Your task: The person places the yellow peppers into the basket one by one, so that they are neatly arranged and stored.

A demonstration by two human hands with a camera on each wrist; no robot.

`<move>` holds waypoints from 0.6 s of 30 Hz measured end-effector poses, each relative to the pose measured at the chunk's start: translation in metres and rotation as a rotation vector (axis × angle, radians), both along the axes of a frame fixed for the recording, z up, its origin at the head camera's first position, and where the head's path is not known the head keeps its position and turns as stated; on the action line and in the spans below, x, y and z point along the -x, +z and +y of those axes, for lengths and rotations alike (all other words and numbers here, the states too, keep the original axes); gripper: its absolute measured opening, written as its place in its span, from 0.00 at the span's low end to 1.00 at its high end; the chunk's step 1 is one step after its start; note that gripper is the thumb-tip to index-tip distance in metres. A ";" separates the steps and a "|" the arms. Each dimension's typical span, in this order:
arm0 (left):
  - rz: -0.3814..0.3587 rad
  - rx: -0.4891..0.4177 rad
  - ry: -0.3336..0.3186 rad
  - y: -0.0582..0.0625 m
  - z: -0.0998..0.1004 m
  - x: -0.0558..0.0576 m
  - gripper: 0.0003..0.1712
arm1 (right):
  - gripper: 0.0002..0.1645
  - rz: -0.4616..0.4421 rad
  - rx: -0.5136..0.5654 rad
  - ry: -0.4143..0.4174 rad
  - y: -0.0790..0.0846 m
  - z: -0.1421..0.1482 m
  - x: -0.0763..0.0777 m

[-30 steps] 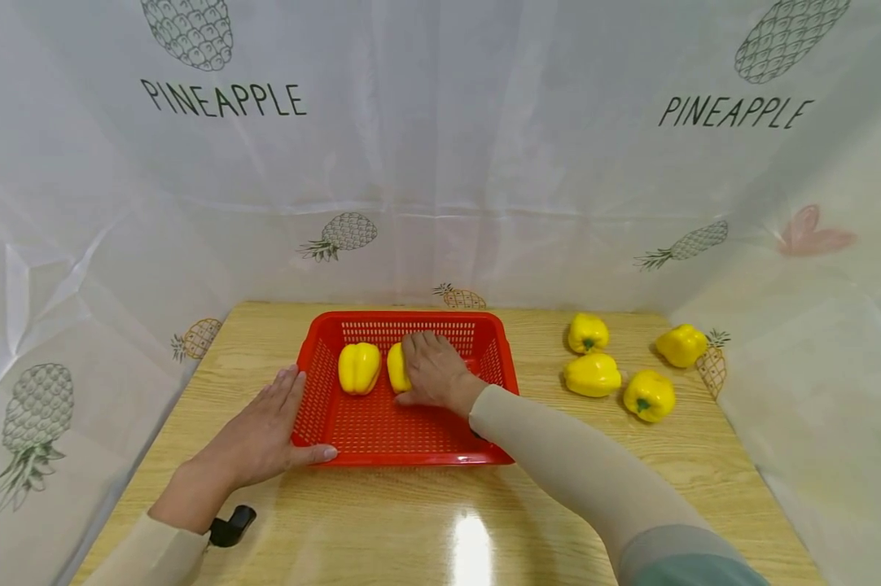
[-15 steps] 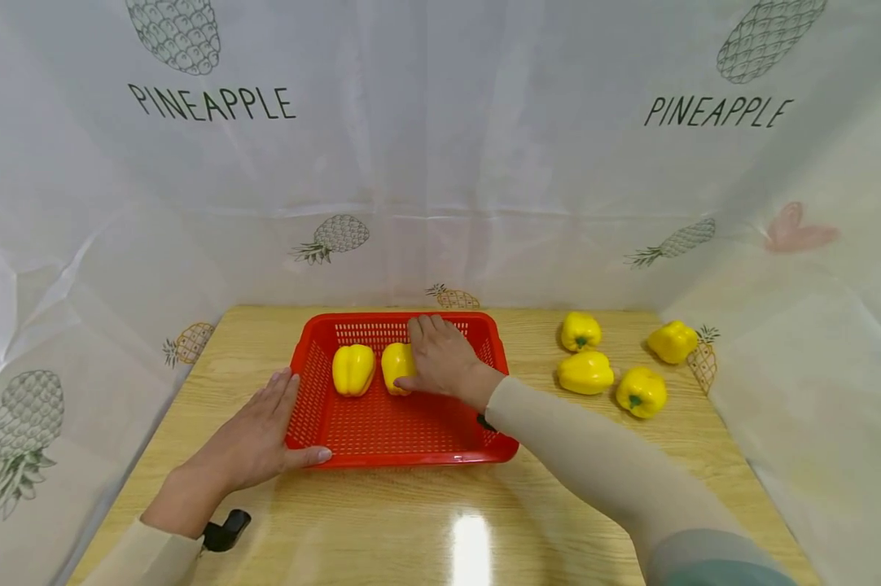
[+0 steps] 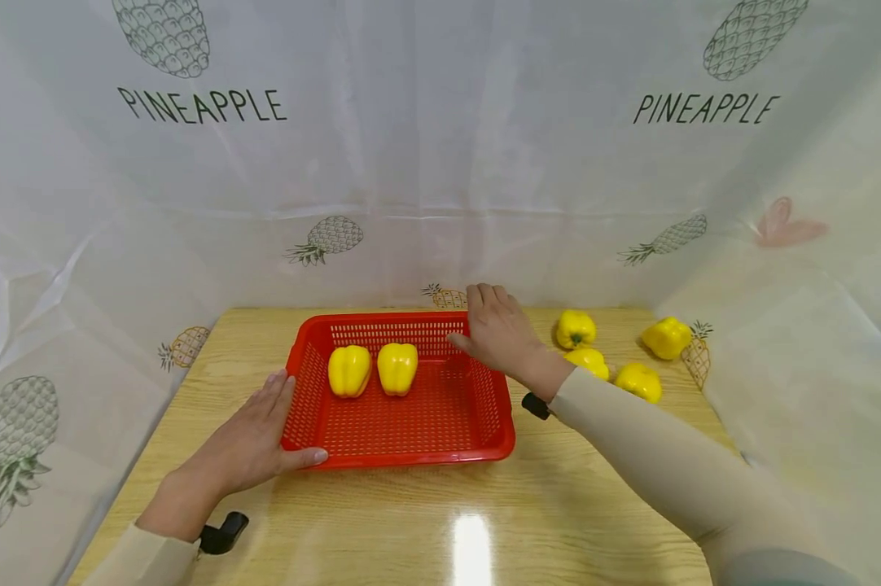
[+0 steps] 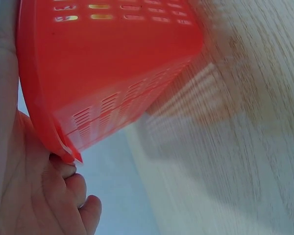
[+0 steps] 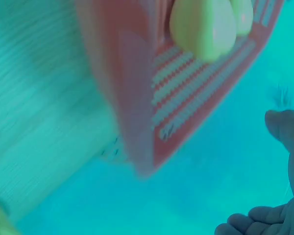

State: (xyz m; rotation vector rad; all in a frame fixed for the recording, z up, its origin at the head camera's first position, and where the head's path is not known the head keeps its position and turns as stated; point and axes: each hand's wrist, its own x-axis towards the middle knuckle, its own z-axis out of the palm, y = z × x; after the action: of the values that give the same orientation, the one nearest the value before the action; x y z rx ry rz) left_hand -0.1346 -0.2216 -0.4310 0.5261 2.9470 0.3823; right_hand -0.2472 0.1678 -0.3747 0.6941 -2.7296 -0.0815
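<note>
My left hand [image 3: 253, 435] rests against the left end of the red plastic basket [image 3: 411, 458], its fingers straight along the outer side and its thumb lying on the front rim. In the left wrist view its fingertips show just past the basket's rim [image 4: 35, 93]. Inside the basket lie two yellow bell peppers, the left pepper [image 3: 348, 372] and the right pepper [image 3: 397, 369], side by side toward the back. My right hand [image 3: 505, 332] is over the basket's right back corner, holding nothing, with the thumb apart from the fingers.
Right of the basket, several more yellow bell peppers [image 3: 667, 338] lie on the wooden table [image 3: 382, 529]; my right forearm partly covers two of them. A pineapple-print curtain [image 3: 440, 146] hangs behind the table and at both sides.
My right hand has let go of the second bell pepper, leaving it in the basket, and moved right to the basket's edge. The left hand has stayed on the basket's left end.
</note>
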 end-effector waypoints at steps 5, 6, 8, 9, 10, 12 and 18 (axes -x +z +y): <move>-0.002 0.003 0.003 0.000 0.000 -0.001 0.79 | 0.49 0.070 0.053 -0.062 0.001 0.045 -0.001; -0.003 0.003 0.005 0.000 0.000 -0.001 0.79 | 0.49 0.091 0.055 -0.077 -0.001 0.054 -0.001; -0.004 0.002 0.007 0.000 0.000 -0.001 0.78 | 0.48 0.131 0.067 -0.108 -0.010 0.075 -0.003; -0.005 0.002 0.007 0.000 0.000 -0.001 0.78 | 0.46 0.156 0.074 -0.124 -0.015 0.085 -0.005; -0.005 0.002 0.007 0.000 0.001 -0.001 0.78 | 0.44 0.182 0.082 -0.138 -0.021 0.094 -0.007; -0.004 -0.001 0.005 0.000 0.001 -0.001 0.78 | 0.42 0.200 0.081 -0.175 -0.033 0.113 -0.013; -0.001 0.000 0.001 0.001 -0.001 0.000 0.79 | 0.42 0.167 -0.048 -0.261 -0.067 0.149 -0.030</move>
State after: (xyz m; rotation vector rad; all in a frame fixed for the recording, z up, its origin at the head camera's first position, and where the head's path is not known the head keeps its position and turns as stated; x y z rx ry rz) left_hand -0.1346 -0.2223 -0.4301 0.5238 2.9463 0.3823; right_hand -0.2173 0.3167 -0.4413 0.3231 -2.6474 -0.2538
